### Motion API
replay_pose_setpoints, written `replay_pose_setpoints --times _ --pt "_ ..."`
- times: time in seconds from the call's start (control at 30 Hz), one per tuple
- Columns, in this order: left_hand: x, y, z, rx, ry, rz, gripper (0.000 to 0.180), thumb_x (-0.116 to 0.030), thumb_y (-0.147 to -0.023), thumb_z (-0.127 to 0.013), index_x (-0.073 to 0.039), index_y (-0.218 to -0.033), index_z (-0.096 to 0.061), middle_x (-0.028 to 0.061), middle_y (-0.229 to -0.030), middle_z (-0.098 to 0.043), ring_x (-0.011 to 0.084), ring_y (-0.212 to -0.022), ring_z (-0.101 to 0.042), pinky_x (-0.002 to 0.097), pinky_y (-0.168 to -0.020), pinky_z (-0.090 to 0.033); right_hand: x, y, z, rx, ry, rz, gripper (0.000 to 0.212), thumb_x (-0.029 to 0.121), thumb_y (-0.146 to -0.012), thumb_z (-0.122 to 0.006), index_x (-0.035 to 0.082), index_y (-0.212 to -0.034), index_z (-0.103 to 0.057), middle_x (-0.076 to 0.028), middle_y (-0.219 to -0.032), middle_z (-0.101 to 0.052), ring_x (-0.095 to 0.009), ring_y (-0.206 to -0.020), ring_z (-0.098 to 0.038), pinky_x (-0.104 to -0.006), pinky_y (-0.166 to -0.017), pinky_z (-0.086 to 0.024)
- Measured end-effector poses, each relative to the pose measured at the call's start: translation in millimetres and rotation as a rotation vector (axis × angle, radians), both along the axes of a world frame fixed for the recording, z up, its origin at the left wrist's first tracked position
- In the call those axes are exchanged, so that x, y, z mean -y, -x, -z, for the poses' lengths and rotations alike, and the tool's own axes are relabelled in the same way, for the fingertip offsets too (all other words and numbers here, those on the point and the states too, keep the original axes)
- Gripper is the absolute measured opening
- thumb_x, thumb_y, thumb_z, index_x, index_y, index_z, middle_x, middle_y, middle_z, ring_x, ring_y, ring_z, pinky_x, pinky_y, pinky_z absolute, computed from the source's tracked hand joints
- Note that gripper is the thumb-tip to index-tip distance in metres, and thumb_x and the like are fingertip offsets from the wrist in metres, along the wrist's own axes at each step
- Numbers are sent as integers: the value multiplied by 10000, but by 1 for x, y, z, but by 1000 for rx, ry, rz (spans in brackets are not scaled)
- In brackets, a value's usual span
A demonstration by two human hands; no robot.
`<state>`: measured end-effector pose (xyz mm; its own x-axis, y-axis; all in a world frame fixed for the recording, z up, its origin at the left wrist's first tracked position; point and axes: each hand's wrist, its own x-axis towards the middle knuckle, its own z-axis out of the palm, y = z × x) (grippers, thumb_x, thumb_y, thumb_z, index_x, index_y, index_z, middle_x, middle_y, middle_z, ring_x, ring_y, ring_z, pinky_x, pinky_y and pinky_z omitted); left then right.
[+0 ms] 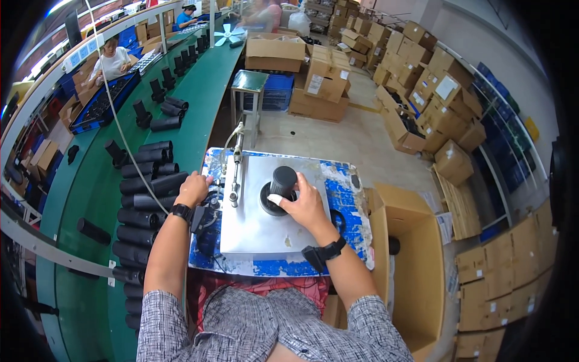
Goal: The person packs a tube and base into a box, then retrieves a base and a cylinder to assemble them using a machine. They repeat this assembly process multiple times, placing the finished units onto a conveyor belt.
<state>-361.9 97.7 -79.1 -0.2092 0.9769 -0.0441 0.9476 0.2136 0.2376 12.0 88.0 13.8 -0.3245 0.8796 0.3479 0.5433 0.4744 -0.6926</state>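
Right fingers (307, 192) wrap part-way round the black cylinder (284, 176), upright at the ring (269, 209) on the plate (244, 232); left fingers (195, 187) are half-curled, hold unclear. Seating seems in hand, calling for steady alignment. Bare plate lies nearer the body; the piston (237, 161) limits leftward room, the desk (356, 238) edge rightward.

"What are you losing?"
"I'm losing the lower side of the black ribbed cylinder (284, 177) behind the bare right hand (306, 207); a distant person (263, 16) is blurring, and my view is cutting off brown cardboard cartons (508, 265)."
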Motion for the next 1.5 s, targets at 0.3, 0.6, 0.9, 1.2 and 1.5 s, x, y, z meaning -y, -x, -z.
replay_pose_setpoints --times 0.3,0.6,0.9,1.2,1.5 --pt "63 -56 -73 324 -722 56 297 -227 -1115 -597 -13 -1272 -730 206 -1254 -624 349 -1038 -667 433 -895 -555 -6 1 11 7 -105 11 694 343 -814 -914 7 -1339 -607 -256 -1159 -756 -420 -1053 -767 -488 -893 -621" --pt "195 -132 -221 503 -1049 514 613 -205 -775 -950 21 -1290 -705 197 -1230 -637 375 -1065 -676 415 -902 -554 84 30 -134 -541 -392 -377 605 202 -844 -899 -46 -1322 -622 -206 -1257 -730 -285 -1015 -742 -418 -918 -597" --pt "201 10 -230 160 -1149 -169 598 -169 -841 -925 -9 -1311 -592 163 -1294 -662 267 -1110 -680 390 -972 -562 108 41 -87 -94 -323 -469 621 161 -796 -941 -14 -1318 -655 -222 -1400 -681 -397 -1213 -695 -486 -1034 -558" --pt "143 373 -41 -246 -604 -471 525 -272 -983 -783 8 -1396 -618 277 -1370 -670 491 -1244 -631 536 -1050 -525 143 -81 -35 37 26 -23 396 71 -837 -889 23 -1201 -740 -151 -1325 -718 -314 -1180 -726 -416 -1021 -584" --pt "131 452 5 -524 -387 -556 646 -348 -1003 -792 1 -1473 -519 337 -1355 -618 538 -1216 -612 572 -1011 -544 131 -225 67 -384 338 594 203 31 -977 -739 26 -1178 -763 -65 -976 -763 -182 -890 -727 -318 -790 -572"
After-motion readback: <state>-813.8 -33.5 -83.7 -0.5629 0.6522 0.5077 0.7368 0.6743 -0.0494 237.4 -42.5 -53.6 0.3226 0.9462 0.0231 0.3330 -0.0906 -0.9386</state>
